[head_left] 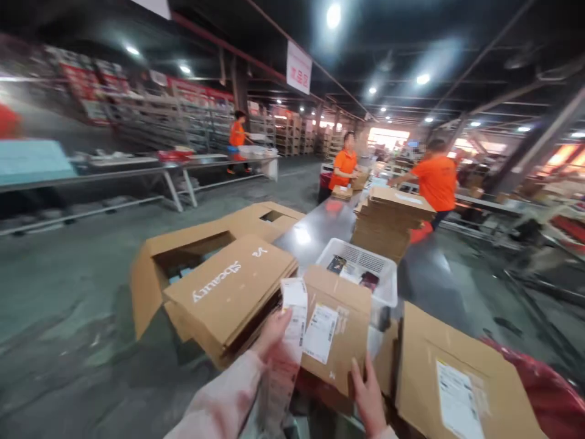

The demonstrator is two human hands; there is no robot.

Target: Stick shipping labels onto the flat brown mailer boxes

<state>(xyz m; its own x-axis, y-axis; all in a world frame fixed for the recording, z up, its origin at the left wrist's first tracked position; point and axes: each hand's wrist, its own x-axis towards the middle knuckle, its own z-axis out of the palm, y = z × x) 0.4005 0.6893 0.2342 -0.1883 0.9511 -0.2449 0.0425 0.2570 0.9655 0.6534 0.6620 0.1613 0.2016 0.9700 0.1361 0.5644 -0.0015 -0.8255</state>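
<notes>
My left hand (273, 335) pinches a strip of white printed labels (295, 299), which hangs down past my wrist and looks partly see-through lower down. A flat cardboard box (350, 311) lies in front of me, bearing a white shipping label (320, 332). My right hand (369, 393) grips this box at its lower right corner, thumb on the near side and a finger along the edge. Left of it is a stack of flat cardboard boxes (242, 286) with white lettering. Behind it, a white plastic basket (388, 283) holds small packaged items.
Another labelled cardboard box (461, 366) stands close on the right, by red plastic sheeting (543, 378). An open carton (146, 268) is at left. Farther along the metal table (311, 225) rises a cardboard stack (384, 228). Several people in orange shirts work beyond.
</notes>
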